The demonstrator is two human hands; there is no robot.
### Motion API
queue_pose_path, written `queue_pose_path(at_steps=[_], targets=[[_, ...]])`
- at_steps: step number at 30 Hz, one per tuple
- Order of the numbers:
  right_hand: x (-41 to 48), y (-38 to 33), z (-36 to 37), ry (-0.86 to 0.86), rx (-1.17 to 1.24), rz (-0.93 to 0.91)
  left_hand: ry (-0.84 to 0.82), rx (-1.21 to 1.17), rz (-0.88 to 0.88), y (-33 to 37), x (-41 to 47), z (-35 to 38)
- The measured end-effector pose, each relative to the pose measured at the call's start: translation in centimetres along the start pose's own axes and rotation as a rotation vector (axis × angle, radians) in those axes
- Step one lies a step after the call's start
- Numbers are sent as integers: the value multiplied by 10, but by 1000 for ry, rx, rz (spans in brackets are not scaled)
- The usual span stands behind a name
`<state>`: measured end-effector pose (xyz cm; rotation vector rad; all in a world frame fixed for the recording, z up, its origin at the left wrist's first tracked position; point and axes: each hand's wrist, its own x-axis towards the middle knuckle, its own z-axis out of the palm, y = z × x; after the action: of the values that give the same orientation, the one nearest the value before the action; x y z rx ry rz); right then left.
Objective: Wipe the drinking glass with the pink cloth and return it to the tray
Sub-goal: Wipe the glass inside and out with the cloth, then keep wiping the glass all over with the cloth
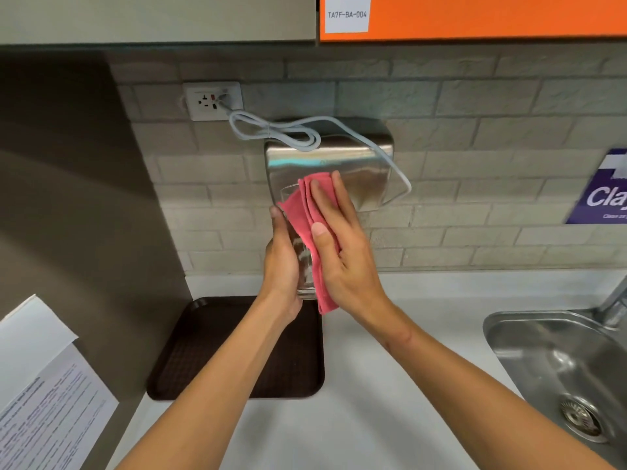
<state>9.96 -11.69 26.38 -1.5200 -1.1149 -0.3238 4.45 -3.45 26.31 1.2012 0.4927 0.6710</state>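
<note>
A clear drinking glass point(303, 266) is held up in the air above the counter, upright and a little tilted. My left hand point(281, 269) grips its left side. My right hand point(342, 252) presses a folded pink cloth point(307, 218) flat against the glass's right side; the cloth hangs down past the glass's base. The cloth and my fingers hide much of the glass. Below my hands lies a dark brown tray point(210, 351) on the white counter, with nothing on the part that shows.
A steel sink point(556, 364) with a tap is at the right. A metal wall unit point(339, 157) with a white cable plugged into a socket point(213, 101) hangs behind the glass. Printed paper point(51, 385) sits on the left wall. Cabinets overhang above.
</note>
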Motion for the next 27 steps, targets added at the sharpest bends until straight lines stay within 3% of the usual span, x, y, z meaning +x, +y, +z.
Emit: queue_pose_path(at_steps=[3,9,13,17,20,24,27], targets=[[-2,4,2,37,-49,4,63,70,35,-3,-1,6],[-19,1,12,88,-115,2,-29,146,36,-5,-4,7],[-71,23,14,-60,-207,-181,-21,-35,-95,5,3,-8],[-77,29,5,-158,-257,-283,-26,3,-74,7,6,-14],[-46,13,1,-84,-181,-196,-161,15,-86,1,-1,-10],[-25,2,0,14,-139,-114,-169,4,-55,-4,-3,-5],[-41,8,1,14,-211,-175,-151,54,-63,-4,2,-9]])
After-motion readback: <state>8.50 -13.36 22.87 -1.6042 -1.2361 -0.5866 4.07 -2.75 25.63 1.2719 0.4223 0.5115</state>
